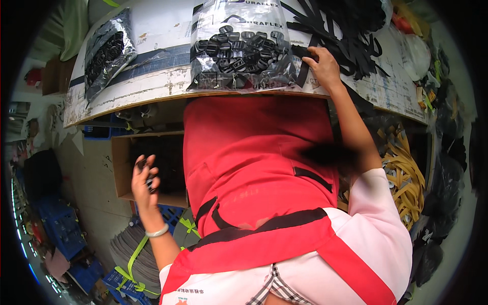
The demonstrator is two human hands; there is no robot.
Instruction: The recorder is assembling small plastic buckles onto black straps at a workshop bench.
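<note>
My left hand [146,178] is raised beside a cardboard box, its fingers curled around small black plastic pieces [150,184] that look like buckles. On the table, my right hand [324,67] pinches the end of a black webbing strap [303,53], just right of a clear bag [239,15] full of black plastic buckles [238,51]. Beyond that hand spreads a loose pile of black straps [351,43].
Another clear bag of black parts [108,53] lies at the table's left. Below stands a cardboard box [122,170] with dark contents. Yellow straps [406,178] hang at right. Grey rolled material [137,254] tied with green ribbon sits at lower left, near blue crates [61,223].
</note>
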